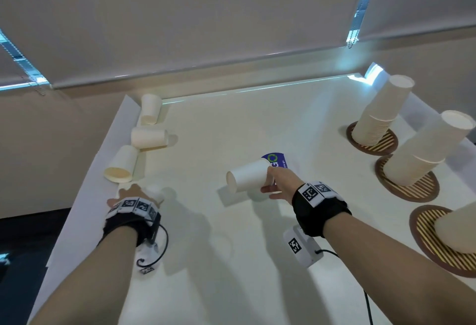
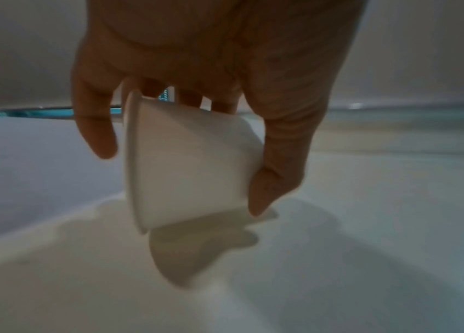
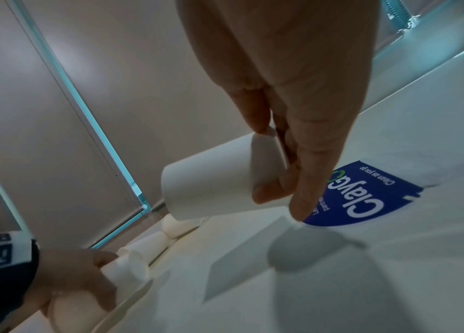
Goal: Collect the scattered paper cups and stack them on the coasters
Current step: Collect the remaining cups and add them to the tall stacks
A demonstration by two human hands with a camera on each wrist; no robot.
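My right hand (image 1: pixel 270 183) pinches a white paper cup (image 1: pixel 246 179) by its wide end and holds it sideways above the table; the right wrist view shows this cup (image 3: pixel 208 187) with its shadow below. My left hand (image 1: pixel 135 193) grips another cup (image 1: pixel 155 192) near the table's left edge, and in the left wrist view that cup (image 2: pixel 188 162) is tilted between thumb (image 2: pixel 279 157) and fingers, close over the table. Three loose cups (image 1: pixel 121 165) (image 1: pixel 149 137) (image 1: pixel 150 112) lie on their sides along the left edge. Three cup stacks (image 1: pixel 381 111) (image 1: pixel 425 149) (image 1: pixel 458 227) stand upside down on striped coasters (image 1: pixel 383 147) (image 1: pixel 422 191) (image 1: pixel 425 232) at the right.
A blue sticker (image 1: pixel 279 158) lies on the white table (image 1: pixel 231 260) just beyond my right hand. A wall with roller blinds (image 1: pixel 206 15) runs behind the table's far edge. The floor drops away dark past the left edge (image 1: pixel 85 170).
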